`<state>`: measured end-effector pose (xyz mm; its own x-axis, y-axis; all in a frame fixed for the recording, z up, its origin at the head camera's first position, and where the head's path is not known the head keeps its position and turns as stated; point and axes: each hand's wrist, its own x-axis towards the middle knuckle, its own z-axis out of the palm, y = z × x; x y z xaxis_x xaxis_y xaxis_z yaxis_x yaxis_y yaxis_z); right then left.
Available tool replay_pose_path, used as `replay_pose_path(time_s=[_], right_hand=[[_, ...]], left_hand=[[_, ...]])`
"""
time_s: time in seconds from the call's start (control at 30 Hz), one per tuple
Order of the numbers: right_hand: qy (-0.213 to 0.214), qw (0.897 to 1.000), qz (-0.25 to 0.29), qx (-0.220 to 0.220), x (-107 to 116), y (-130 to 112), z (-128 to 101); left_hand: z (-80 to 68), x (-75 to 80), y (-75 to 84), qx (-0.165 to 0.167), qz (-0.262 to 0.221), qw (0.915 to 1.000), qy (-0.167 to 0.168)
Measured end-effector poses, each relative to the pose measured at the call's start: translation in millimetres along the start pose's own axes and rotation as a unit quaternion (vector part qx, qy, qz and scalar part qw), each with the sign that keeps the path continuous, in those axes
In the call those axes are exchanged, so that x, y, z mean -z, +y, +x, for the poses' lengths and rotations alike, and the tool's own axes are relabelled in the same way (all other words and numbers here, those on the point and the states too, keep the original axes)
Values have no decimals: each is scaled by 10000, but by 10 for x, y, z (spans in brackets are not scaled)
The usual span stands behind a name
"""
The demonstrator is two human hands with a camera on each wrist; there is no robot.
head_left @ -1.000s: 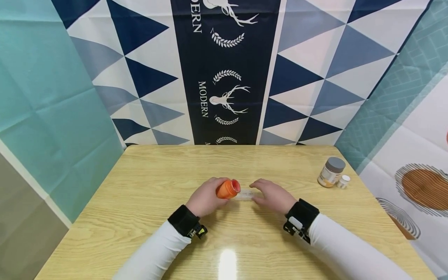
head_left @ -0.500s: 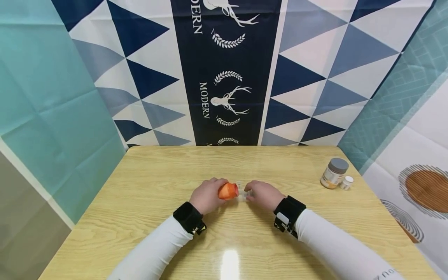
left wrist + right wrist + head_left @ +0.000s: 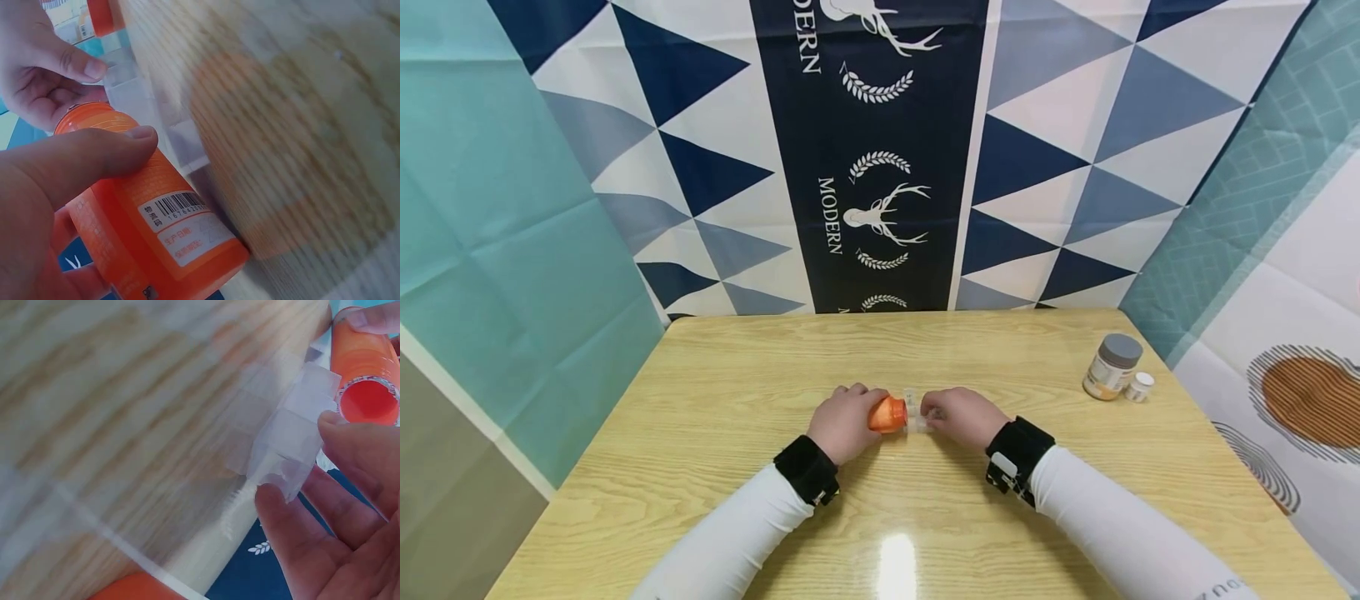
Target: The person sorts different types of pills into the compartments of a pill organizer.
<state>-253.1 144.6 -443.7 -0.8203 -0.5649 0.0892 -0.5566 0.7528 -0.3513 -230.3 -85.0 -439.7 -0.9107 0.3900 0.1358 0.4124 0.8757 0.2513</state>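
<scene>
My left hand (image 3: pixel 842 423) grips an orange bottle (image 3: pixel 889 414), tilted nearly onto its side with its uncapped mouth toward the right hand. A label with a barcode (image 3: pixel 178 206) shows on its side in the left wrist view. Close to the mouth lies a clear plastic box with small compartments (image 3: pixel 284 434), low on the table. The right hand (image 3: pixel 964 417) holds this box by its edges, thumb on one side and a finger on the other. Only red shows inside the bottle's mouth (image 3: pixel 369 403); its contents cannot be made out.
A grey-lidded jar (image 3: pixel 1112 367) and a small white-capped bottle (image 3: pixel 1138 387) stand at the table's right rear. An orange-red piece (image 3: pixel 100 15) shows past the right hand in the left wrist view. The wooden table (image 3: pixel 760 354) ends at a patterned cloth backdrop.
The orange bottle has tipped further toward level, its mouth now facing right. My right hand has moved left and its fingers have closed in on the clear box.
</scene>
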Motion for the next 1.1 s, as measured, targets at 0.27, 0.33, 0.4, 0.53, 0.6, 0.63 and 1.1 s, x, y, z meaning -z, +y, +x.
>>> replay_pose_path(time_s=[0.27,0.33,0.4,0.53,0.6,0.63,1.1], right_hand=[[-202,9995,72,-217,-14,-6,26],[-216,9994,59,-256,-14,-11,24],[-234,9992,66,-302,-6,-24,21],[-221,9992,58,-320,3,-41,15],[-217,9992,77,-324,5,-44,12],[-215,9993,71,-310,4,-46,9],[-180,9994,-11,-279,2,-61,-11]], left_hand=[[24,-35,9,-30,277,9996,32],[30,-30,18,-9,297,9996,21],[34,-31,24,-11,332,9994,25],[33,-31,30,-45,482,9988,120],[32,-32,26,-51,557,9982,222],[30,-32,23,-47,582,9980,261],[44,-38,53,-211,1050,9936,365]])
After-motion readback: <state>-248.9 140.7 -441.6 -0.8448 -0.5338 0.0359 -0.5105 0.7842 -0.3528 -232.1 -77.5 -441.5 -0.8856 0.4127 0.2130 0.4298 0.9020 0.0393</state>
